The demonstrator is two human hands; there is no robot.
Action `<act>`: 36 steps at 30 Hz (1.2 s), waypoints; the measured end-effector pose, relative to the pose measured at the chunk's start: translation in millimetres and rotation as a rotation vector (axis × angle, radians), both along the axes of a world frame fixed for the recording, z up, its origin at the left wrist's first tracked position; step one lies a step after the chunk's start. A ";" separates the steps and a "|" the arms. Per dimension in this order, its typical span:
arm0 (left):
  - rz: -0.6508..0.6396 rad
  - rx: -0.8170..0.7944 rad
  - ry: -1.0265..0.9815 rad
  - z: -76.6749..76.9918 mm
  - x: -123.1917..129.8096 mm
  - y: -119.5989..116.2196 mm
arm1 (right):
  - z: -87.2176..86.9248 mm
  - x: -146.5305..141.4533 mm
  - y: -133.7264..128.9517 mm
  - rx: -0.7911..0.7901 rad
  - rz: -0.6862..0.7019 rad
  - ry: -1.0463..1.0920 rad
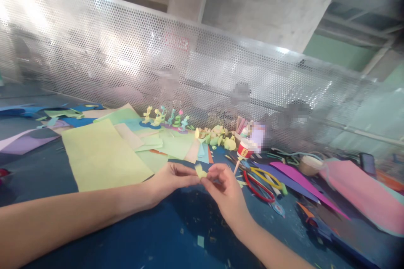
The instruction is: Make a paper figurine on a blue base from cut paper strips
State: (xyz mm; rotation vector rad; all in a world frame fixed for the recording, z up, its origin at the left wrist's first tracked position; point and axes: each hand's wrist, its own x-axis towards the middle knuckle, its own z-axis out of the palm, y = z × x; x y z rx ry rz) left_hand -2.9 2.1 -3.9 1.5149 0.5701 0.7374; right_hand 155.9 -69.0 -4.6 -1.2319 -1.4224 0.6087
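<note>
In front of me, both hands meet over the blue table at a small folded piece of pale yellow paper (200, 171). My left hand (175, 176) pinches it between thumb and fingertips. From the other side, the thumb and curled fingers of my right hand (222, 183) close on the same piece. A thin stick (236, 166) with a yellowish tip rises just behind the right hand; I cannot tell whether that hand holds it. Beyond the left wrist lies a large pale yellow-green sheet (104, 155). Small paper figures (156, 117) stand upright on round bases farther back.
Right of my hands lie red-handled scissors (259, 187), yellow-handled scissors (267, 176) and a dark blue tool (328, 235). A red and white tub (246, 149), a paper cup (310, 165) and pink sheets (366, 193) stand or lie behind. A perforated metal screen (126, 54) borders the table.
</note>
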 end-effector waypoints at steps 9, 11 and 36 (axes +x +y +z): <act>0.063 0.074 0.021 -6.6 2.8 2.6 | -0.9 0.4 1.5 -0.074 0.107 0.052; 0.065 0.091 0.055 -7.3 2.6 2.3 | 0.0 0.1 1.0 -0.068 0.084 0.038; 0.273 0.565 0.228 -3.8 -0.5 -9.4 | -3.0 2.8 1.1 -0.037 0.064 -0.042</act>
